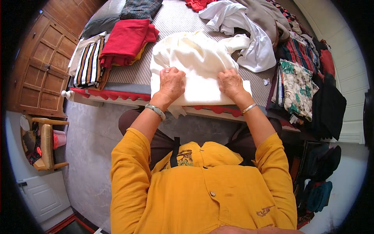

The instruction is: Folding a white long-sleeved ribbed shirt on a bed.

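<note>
Gripping a cream ribbed-knit garment (194, 50), left hand (172, 83) and right hand (232, 82) curl above a striped beige bed (171, 19) on grey marbled flooring (91, 144); brown embroidery (263, 211) is illegible.

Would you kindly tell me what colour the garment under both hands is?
The garment is creamy white, with a fine ribbed texture; the head view shows it best.
</note>
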A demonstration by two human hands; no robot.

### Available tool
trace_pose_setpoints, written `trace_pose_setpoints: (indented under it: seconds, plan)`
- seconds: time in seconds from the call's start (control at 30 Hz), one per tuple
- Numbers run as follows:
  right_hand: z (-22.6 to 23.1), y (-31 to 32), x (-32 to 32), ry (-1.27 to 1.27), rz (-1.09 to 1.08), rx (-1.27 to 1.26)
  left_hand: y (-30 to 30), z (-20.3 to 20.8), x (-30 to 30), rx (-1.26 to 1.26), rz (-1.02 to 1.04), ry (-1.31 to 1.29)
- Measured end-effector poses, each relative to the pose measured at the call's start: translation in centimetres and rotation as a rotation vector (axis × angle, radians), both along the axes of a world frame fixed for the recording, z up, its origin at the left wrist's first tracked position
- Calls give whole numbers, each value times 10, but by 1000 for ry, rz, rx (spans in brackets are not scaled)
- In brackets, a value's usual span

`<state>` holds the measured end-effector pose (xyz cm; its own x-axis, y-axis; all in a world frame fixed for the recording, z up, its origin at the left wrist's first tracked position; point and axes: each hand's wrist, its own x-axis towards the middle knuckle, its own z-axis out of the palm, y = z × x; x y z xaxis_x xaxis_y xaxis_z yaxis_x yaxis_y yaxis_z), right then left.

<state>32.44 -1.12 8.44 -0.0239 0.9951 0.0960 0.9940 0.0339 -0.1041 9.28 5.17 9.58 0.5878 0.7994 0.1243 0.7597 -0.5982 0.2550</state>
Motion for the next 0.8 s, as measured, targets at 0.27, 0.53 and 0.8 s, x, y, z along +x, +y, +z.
trace_pose_setpoints:
  seconds: [0.27, 0.53, 0.8]
  plan:
    - [-7, -7, 1, 49, 39, 124, -3, -8, -8, 187, -117, -298]
    - [-7, 1, -32, 158, 236, 534, -19, 8, -16, 353, -208, -375]
    - [-12, -11, -33, 195, 268, 323, -35, 12, -20, 347, -296, -355]
